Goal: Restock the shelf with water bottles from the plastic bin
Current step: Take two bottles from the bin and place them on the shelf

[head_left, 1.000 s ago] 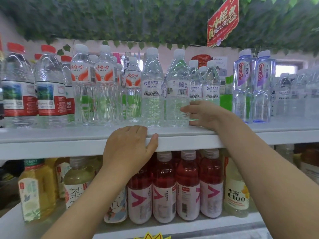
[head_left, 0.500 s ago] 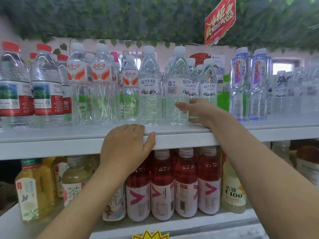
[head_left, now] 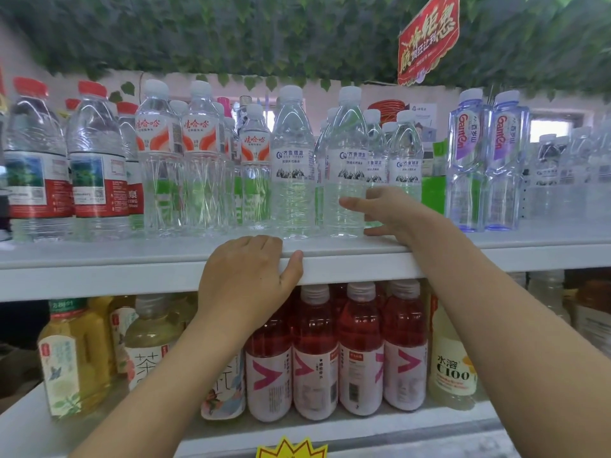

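Note:
A clear water bottle (head_left: 347,143) with a white cap and a blue-and-white label stands upright near the front of the white upper shelf (head_left: 99,262). My right hand (head_left: 390,209) holds its lower part from the right, fingers across the front and thumb low by the shelf top. A matching bottle (head_left: 292,160) stands just left of it, and smaller ones stand behind. My left hand (head_left: 244,279) grips the shelf's front edge below these bottles, fingers on top and thumb on the front lip. The plastic bin is out of view.
The upper shelf holds red-capped bottles (head_left: 96,166) at the left, orange-labelled bottles (head_left: 162,160) beside them, and purple-labelled bottles (head_left: 469,160) at the right. The lower shelf holds red drinks (head_left: 314,352), tea bottles (head_left: 76,358) and a yellow drink (head_left: 453,368). A red sign (head_left: 428,38) hangs overhead.
The bottle under my right hand has turned, so its label now faces front instead of showing the barcode. My right fingers slid further across it. The left hand has kept its grip.

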